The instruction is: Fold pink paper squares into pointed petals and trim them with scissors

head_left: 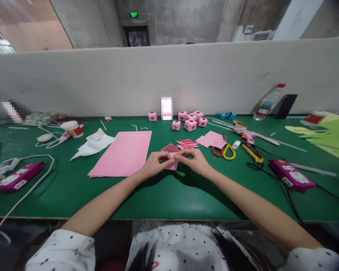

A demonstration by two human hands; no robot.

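Note:
A small folded pink paper piece point(172, 162) is held above the green table mat point(169, 195) between both hands. My left hand point(155, 163) pinches its left side with closed fingers. My right hand point(193, 160) pinches its right side from above, fingers bent. Just behind the hands lie a folded pink piece point(169, 148) and a small stack of folded pink pieces point(187, 143). A large pink paper sheet point(124, 154) lies to the left of my left hand.
Several pink paper cubes point(190, 121) stand at the back by the white partition. Pink squares point(211, 139), red-yellow scissors point(224, 150), a yellow cutter point(252, 152), a glue gun point(244, 135), two magenta devices point(290, 175) point(18, 176) with cables, white paper point(93, 145), a bottle point(268, 101), green paper point(330, 135).

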